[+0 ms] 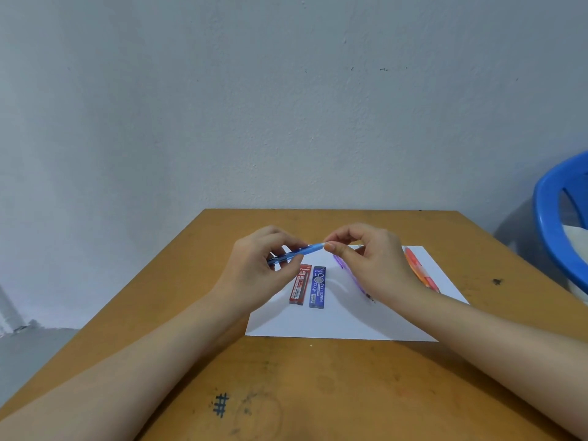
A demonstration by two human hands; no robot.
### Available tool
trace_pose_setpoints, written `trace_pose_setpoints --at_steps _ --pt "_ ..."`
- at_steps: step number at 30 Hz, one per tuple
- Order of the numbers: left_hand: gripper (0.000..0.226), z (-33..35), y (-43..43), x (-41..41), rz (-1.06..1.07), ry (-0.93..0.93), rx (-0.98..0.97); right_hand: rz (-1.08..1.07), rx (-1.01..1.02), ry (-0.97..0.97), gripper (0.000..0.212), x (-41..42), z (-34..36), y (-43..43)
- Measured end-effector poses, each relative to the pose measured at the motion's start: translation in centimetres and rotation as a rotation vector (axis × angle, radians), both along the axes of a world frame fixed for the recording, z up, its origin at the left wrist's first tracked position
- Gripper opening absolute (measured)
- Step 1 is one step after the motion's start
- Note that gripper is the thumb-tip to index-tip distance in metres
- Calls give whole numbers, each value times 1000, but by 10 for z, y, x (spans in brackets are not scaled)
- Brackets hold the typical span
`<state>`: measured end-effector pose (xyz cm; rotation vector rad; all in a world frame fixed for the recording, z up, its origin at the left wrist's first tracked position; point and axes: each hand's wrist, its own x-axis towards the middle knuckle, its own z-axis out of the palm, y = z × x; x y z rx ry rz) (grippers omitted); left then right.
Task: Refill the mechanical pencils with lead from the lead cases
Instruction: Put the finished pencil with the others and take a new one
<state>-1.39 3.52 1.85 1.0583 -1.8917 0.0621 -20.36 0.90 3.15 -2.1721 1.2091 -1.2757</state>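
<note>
Altogether three pencils (pixel 302 250); two lead cases (pixel 299 284)

A plain study corner, likely in a home: a scuffed wooden desk (pixel 318 377) stands against a bare, marked grey wall (pixel 286 106) at 12 o'clock, a blue plastic chair (pixel 553 218) at 3 o'clock, pen doodles (pixel 221 404) on the desktop at 6 o'clock.

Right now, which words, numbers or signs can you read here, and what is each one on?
"Faster" and "2B": on the red lead case; its small print is too small to read.
"Alpha", "0.5" and "PENCIL LEAD": on the blue lead case; small print unreadable too.
"#": drawn in dark ink on the table.
No readable text on the blue pencil.
</note>
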Motion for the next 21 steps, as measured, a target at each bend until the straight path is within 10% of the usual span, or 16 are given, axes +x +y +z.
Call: trace_pose_setpoints --at_steps 15,21 --pt "17 -2 -2 3 52 99 39 21 129 -253 10 -11 17 -10" --pt "18 -2 -3 4 78 134 61 131 198 68 10 -19 25 -16"
